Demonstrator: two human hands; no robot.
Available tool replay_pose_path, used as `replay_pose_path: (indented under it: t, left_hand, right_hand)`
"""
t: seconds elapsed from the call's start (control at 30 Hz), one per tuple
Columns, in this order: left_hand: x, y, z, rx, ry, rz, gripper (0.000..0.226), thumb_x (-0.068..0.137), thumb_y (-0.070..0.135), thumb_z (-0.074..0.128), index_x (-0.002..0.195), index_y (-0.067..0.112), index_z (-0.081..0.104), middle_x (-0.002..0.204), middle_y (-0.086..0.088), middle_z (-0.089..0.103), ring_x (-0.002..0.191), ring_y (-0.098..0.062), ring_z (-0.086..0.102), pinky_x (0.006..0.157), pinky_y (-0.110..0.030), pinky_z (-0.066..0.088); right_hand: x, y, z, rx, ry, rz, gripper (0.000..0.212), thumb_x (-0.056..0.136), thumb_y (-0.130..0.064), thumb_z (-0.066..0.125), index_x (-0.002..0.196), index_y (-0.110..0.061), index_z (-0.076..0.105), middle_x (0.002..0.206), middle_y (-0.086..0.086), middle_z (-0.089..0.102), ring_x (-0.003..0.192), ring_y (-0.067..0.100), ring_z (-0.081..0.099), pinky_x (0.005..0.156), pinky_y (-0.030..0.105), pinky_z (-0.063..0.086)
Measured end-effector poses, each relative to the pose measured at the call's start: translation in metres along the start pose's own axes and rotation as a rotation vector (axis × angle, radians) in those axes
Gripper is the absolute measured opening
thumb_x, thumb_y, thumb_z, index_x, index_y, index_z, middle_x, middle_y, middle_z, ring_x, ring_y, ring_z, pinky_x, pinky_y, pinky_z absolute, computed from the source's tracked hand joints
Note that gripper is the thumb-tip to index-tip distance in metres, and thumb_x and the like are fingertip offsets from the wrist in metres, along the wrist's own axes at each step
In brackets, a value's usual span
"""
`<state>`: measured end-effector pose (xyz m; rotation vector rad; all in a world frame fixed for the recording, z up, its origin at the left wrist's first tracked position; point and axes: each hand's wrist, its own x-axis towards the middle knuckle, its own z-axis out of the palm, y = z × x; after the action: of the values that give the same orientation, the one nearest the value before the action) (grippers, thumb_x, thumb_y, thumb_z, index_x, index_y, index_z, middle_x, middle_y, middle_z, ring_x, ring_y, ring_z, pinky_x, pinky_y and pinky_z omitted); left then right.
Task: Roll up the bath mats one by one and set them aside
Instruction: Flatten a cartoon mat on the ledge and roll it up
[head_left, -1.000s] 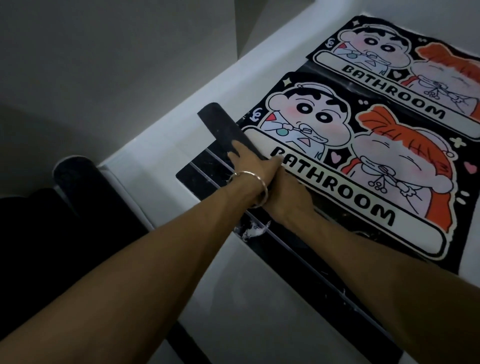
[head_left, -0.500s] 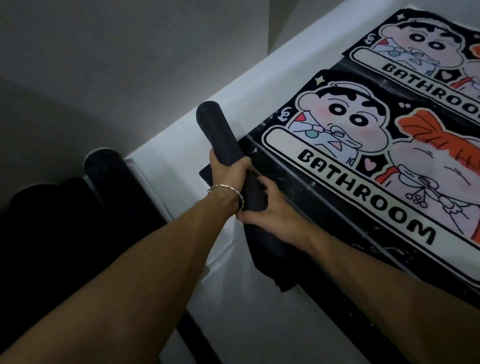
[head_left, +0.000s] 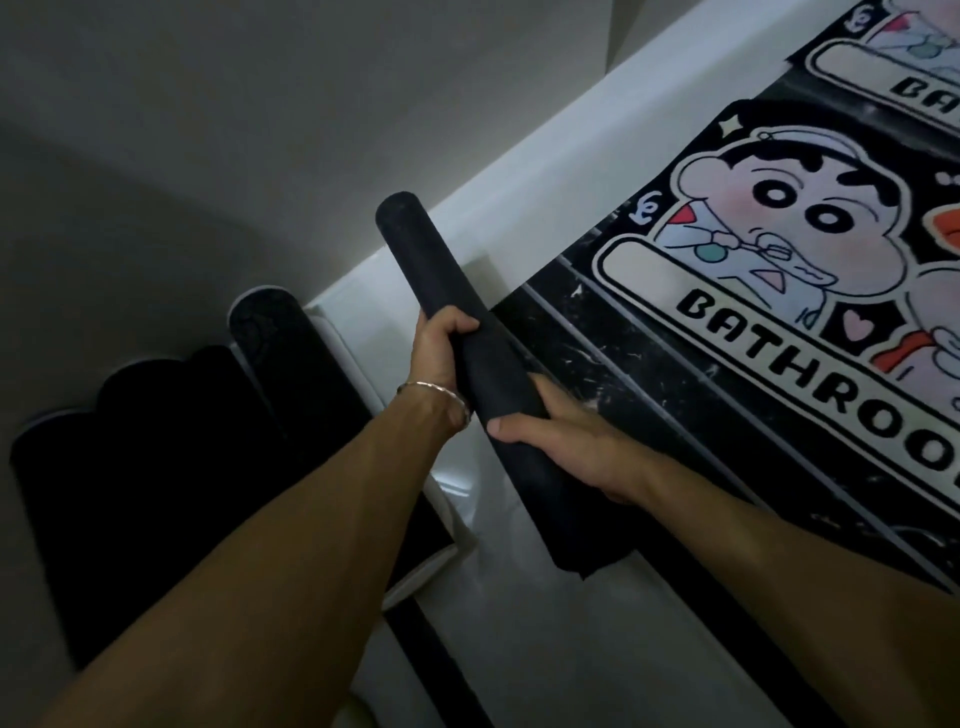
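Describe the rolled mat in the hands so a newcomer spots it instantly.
Start at the white ledge carrying flat cartoon BATHROOM mats. At its left edge, the left hand and right hand grip a dark rolled mat. Unlike the dark rolls lying further left, it is held up at a slant.
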<state>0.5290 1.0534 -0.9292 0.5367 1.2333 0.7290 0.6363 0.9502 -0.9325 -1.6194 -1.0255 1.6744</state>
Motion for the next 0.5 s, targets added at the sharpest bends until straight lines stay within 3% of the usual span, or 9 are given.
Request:
replay_pose_path:
  t: [0.1,0.23,0.3,0.37,0.43,0.5]
  left_hand:
    - [0.006,0.002,-0.022,-0.008,0.053,0.002,0.038,0.065,0.015,0.054,0.102,0.005,0.056,0.086,-0.008,0.058,0.081,-0.023,0.056,0.070,-0.031,0.051]
    - [0.016,0.002,-0.047,0.148,0.187,0.134,0.024,0.081,0.009,0.047,0.102,0.017,0.053,0.086,-0.002,0.056,0.080,-0.016,0.054,0.070,-0.030,0.048]
    - [0.022,0.000,-0.056,0.359,0.222,0.212,0.040,0.077,0.018,0.052,0.117,0.016,0.051,0.100,-0.005,0.061,0.087,-0.019,0.059,0.078,-0.035,0.052]
    - [0.025,-0.005,-0.066,0.686,0.262,0.290,0.070,0.071,0.030,0.055,0.138,0.015,0.039,0.131,-0.011,0.051,0.116,-0.025,0.053,0.100,-0.042,0.045]
    - [0.021,-0.008,-0.073,0.983,0.284,0.378,0.069,0.083,0.022,0.054,0.147,0.013,0.031,0.154,-0.012,0.022,0.140,-0.025,0.026,0.116,-0.035,0.023]
    - [0.021,-0.010,-0.082,1.163,0.253,0.512,0.061,0.088,0.011,0.053,0.146,0.011,0.033,0.157,-0.016,0.006,0.145,-0.025,0.009,0.116,-0.024,0.009]
  right_hand:
    - [0.012,-0.005,0.009,-0.156,-0.040,-0.008,0.060,0.085,-0.042,0.058,0.137,-0.044,0.026,0.115,-0.011,0.053,0.097,0.006,0.055,0.078,0.027,0.046]
    - [0.035,-0.003,0.029,-0.223,-0.056,-0.015,0.055,0.085,-0.039,0.048,0.135,-0.045,0.026,0.125,-0.006,0.049,0.109,0.014,0.052,0.097,0.041,0.044]
    - [0.049,0.001,0.040,-0.264,-0.044,-0.025,0.051,0.078,-0.042,0.041,0.128,-0.043,0.032,0.125,-0.006,0.050,0.113,0.015,0.050,0.099,0.045,0.042]
    - [0.061,0.006,0.051,-0.331,-0.056,-0.016,0.061,0.077,-0.044,0.037,0.137,-0.043,0.025,0.136,-0.002,0.045,0.125,0.020,0.045,0.105,0.045,0.037]
    - [0.071,0.011,0.064,-0.359,-0.091,0.023,0.070,0.086,-0.040,0.037,0.149,-0.036,0.006,0.151,0.000,0.027,0.137,0.022,0.032,0.111,0.039,0.029]
    - [0.079,0.014,0.076,-0.338,-0.107,0.006,0.074,0.085,-0.038,0.040,0.150,-0.036,0.005,0.152,0.003,0.026,0.139,0.023,0.030,0.113,0.039,0.028]
